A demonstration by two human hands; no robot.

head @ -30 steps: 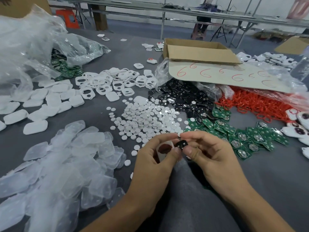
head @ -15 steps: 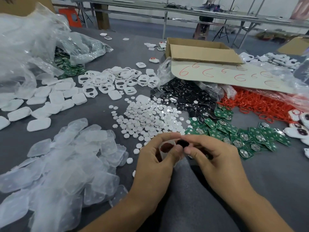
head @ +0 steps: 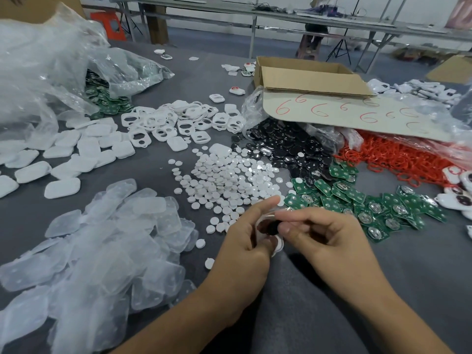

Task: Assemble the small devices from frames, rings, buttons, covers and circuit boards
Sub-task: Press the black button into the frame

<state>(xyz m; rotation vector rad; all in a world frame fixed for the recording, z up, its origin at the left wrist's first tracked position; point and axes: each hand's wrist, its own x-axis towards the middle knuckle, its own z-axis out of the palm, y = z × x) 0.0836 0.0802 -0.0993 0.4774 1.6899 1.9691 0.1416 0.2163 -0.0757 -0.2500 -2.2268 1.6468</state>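
The left hand (head: 242,241) grips a white frame (head: 278,246). The right hand (head: 327,236) pinches a black button (head: 271,228) against it, over the gray desk (head: 408,264).

Grey cloth-covered surface (head: 421,264) carrying loose heaps: translucent plastic covers (head: 102,238) at near left, white rounded shells (head: 84,149) and white holed frames (head: 163,123) beyond them, small white round buttons (head: 224,182) at centre, black round discs (head: 288,146), green circuit boards (head: 357,198) and red rubber rings (head: 398,157) to the right, brown cardboard box (head: 306,77) behind.

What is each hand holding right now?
Left hand: grips a white frame.
Right hand: pinches a black button against that frame.
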